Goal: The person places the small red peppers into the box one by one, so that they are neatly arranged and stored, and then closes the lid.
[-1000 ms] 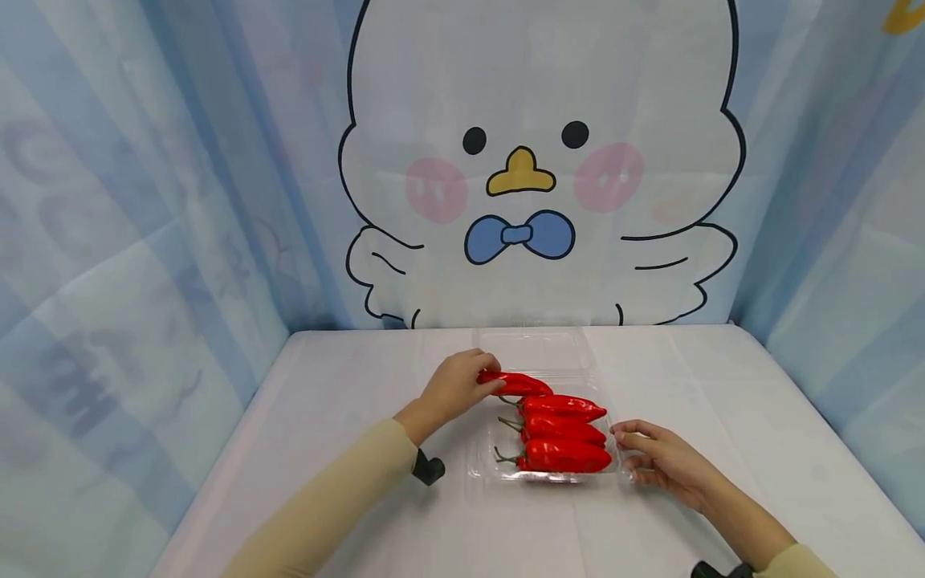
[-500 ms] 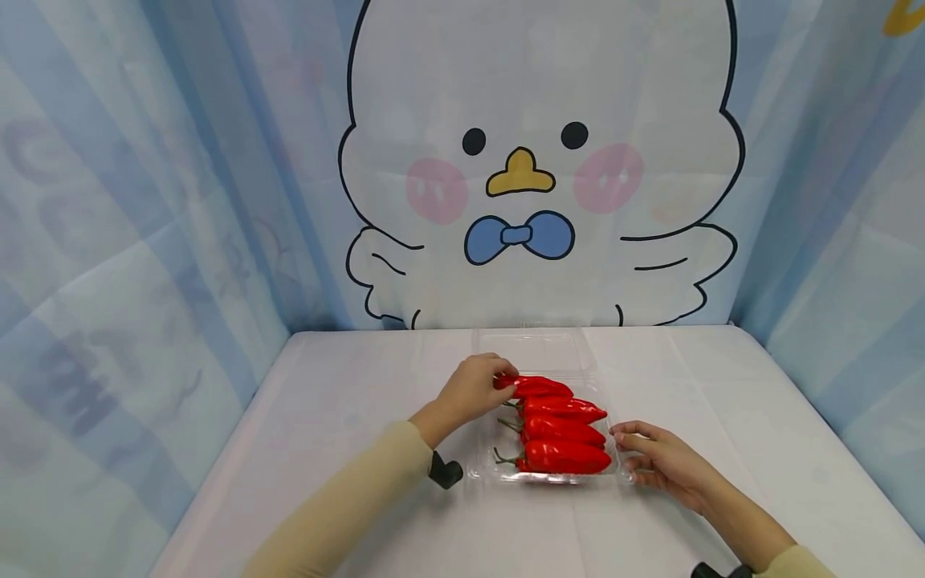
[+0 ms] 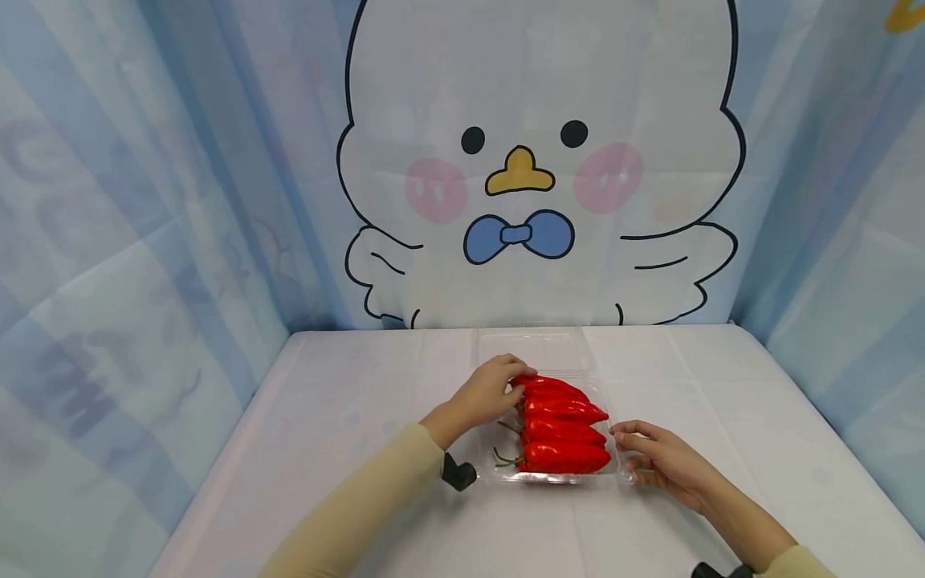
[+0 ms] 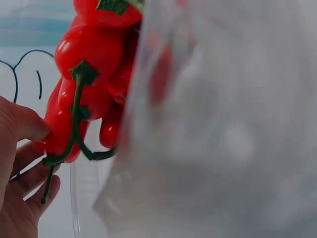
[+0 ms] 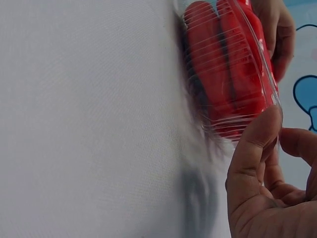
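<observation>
Several glossy red peppers with green stems lie side by side in a clear plastic clamshell box (image 3: 560, 479). My left hand (image 3: 486, 395) grips the stem end of the rearmost pepper (image 3: 555, 388), which lies against the row. In the left wrist view its thumb presses on the red pepper (image 4: 58, 133), the other fingers beneath; blurred clear plastic covers the right half. My right hand (image 3: 666, 466) holds the box's right side. In the right wrist view the thumb and index finger of that hand (image 5: 262, 188) pinch the rim of the box (image 5: 270, 94).
The box's clear lid (image 3: 531, 351) lies folded back toward the rear of the white table (image 3: 347, 385). Behind the table hangs a curtain (image 3: 542, 289) with a cartoon bird; blue curtains (image 3: 108, 241) flank both sides.
My left hand has moved to the right with the pepper, bringing it further over the box and in line with the others. The right hand and the box have stayed put.
</observation>
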Available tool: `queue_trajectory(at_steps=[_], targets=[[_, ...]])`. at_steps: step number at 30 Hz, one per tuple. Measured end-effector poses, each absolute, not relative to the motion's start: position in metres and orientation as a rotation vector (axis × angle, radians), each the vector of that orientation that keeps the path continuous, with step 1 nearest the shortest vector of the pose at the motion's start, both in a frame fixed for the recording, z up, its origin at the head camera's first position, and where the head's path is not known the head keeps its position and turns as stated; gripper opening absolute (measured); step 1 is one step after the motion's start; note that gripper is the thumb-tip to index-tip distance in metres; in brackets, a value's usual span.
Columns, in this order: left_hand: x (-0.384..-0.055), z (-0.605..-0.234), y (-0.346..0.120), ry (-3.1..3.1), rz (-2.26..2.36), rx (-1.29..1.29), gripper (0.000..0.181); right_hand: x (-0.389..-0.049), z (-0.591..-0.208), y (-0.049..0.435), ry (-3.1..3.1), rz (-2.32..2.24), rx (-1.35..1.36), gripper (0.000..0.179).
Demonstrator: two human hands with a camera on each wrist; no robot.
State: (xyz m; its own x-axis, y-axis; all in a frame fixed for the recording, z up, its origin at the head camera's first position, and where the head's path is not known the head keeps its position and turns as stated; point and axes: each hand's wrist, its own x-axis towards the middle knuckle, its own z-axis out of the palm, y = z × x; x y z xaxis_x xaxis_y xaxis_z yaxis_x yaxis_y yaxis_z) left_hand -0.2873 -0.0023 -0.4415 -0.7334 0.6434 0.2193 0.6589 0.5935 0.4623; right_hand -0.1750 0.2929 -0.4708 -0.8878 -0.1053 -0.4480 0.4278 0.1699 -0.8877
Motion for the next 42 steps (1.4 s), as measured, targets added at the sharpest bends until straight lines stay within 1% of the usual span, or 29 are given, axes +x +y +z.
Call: queue_trajectory(at_steps=[7, 13, 21, 28, 33, 37, 42], targets=[[-0.285, -0.443, 0.004, -2.856, -0.742, -1.202, 0.035, -0.175, -0.471, 0.294, 2.033, -1.77, 0.28, 0.053], [-0.286, -0.443, -0.006, -2.855, -0.851, -1.175, 0.037, -0.176, -0.471, 0.294, 2.024, -1.769, 0.273, 0.051], [-0.296, -0.444, -0.032, -2.789, -1.09, -1.058, 0.035, -0.182, -0.472, 0.293, 2.042, -1.741, 0.307, 0.061], [-0.304, -0.451, -0.048, -2.727, -1.287, -0.817, 0.033, -0.195, -0.477, 0.296, 2.107, -1.697, 0.317, 0.067], [-0.309, -0.46, -0.053, -2.692, -1.452, -0.532, 0.034, -0.209, -0.477, 0.299, 2.129, -1.718, 0.278, 0.069], [-0.311, -0.463, -0.054, -2.74, -1.652, -0.301, 0.038, -0.225, -0.473, 0.301, 2.148, -1.746, 0.28, 0.069], [-0.315, -0.465, -0.051, -2.754, -1.987, -0.038, 0.047, -0.246, -0.47, 0.299, 2.116, -1.812, 0.334, 0.069]])
